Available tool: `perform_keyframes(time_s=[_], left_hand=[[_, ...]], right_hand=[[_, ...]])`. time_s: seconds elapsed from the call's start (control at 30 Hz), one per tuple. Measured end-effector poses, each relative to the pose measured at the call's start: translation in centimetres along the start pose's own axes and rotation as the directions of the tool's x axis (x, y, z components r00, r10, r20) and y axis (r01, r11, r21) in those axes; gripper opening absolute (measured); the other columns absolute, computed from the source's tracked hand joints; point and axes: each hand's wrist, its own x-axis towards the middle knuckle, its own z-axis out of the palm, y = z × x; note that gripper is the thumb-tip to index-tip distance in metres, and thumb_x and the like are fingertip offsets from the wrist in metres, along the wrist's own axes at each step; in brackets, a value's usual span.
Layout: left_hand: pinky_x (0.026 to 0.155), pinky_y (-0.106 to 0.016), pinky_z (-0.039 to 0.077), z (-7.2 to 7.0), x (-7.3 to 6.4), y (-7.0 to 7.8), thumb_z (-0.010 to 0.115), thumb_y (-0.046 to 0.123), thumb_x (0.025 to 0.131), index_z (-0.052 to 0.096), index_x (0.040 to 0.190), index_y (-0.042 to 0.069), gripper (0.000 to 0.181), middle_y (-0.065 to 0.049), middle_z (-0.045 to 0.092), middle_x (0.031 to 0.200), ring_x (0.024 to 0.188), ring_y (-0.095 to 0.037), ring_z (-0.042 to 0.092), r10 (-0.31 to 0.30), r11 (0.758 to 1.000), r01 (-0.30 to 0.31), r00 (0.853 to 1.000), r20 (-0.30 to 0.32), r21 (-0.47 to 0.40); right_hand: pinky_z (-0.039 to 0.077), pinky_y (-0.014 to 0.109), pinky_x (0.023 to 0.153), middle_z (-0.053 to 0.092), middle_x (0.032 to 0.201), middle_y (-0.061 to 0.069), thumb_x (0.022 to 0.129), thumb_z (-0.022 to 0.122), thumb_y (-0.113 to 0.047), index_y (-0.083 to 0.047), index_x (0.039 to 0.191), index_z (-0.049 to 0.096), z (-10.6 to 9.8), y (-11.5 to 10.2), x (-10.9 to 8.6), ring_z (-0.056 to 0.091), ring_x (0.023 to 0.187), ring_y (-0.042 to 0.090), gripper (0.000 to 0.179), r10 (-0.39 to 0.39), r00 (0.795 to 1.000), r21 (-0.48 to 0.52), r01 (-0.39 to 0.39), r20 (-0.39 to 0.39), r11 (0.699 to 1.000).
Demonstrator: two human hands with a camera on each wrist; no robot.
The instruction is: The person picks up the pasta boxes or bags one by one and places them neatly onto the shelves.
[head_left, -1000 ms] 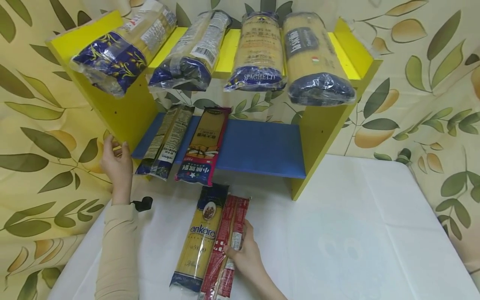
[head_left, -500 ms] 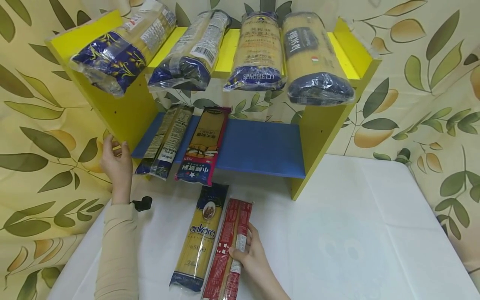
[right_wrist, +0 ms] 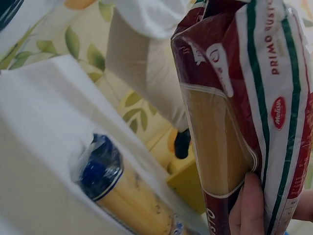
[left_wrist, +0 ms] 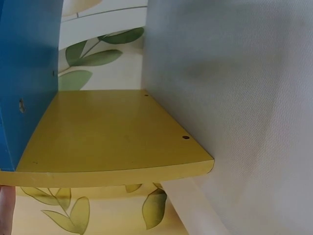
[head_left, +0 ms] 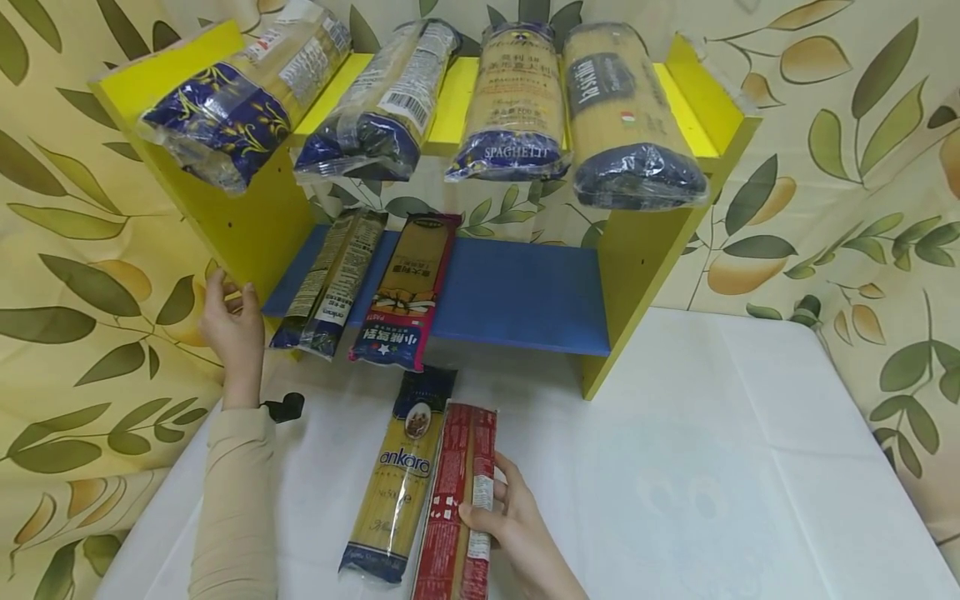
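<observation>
In the head view my right hand (head_left: pixel 517 521) grips a red packet of spaghetti (head_left: pixel 450 500) by its right edge, thumb on top. The right wrist view shows this packet's striped side (right_wrist: pixel 279 112), with fingers (right_wrist: pixel 252 205) against it. Just left of it, a blue-and-yellow "ankara" spaghetti packet (head_left: pixel 393 483) lies on the white table. My left hand (head_left: pixel 234 321) is raised beside the yellow side panel (head_left: pixel 247 217) of the shelf unit, its fingers loosely bent and holding nothing. At the left wrist view's lower left corner, one finger (left_wrist: pixel 7 210) shows at the panel's edge.
Two pasta packets, one dark gold (head_left: pixel 330 283) and one pink-edged (head_left: pixel 408 292), lie on the blue shelf (head_left: pixel 525 292). Several large spaghetti bags, including a rightmost one (head_left: pixel 630 108), overhang the yellow top shelf (head_left: pixel 450 104). A small black object (head_left: pixel 287 407) is near the left forearm.
My right hand has drawn the red spaghetti packet slightly toward me and turned it more upright in the head view. The left hand and the shelved packets stay in place.
</observation>
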Motion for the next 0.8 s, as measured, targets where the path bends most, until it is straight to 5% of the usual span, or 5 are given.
perform_keyframes(time_s=[0.8], left_hand=[[0.073,-0.004,0.045,0.1,0.1,-0.1,0.057,0.023,0.094,0.064,0.122,0.015,0.030,0.016,0.055,0.090,0.072,0.021,0.048,0.000,1.000,0.000,1.000,0.000,-0.001]], right_hand=[[0.056,0.037,0.084,0.049,0.133,0.022,0.088,0.065,-0.017,-0.012,0.152,0.006,-0.3,-5.3,-2.7,0.068,0.097,0.023,0.087,-0.022,0.997,0.046,0.019,0.074,0.999]])
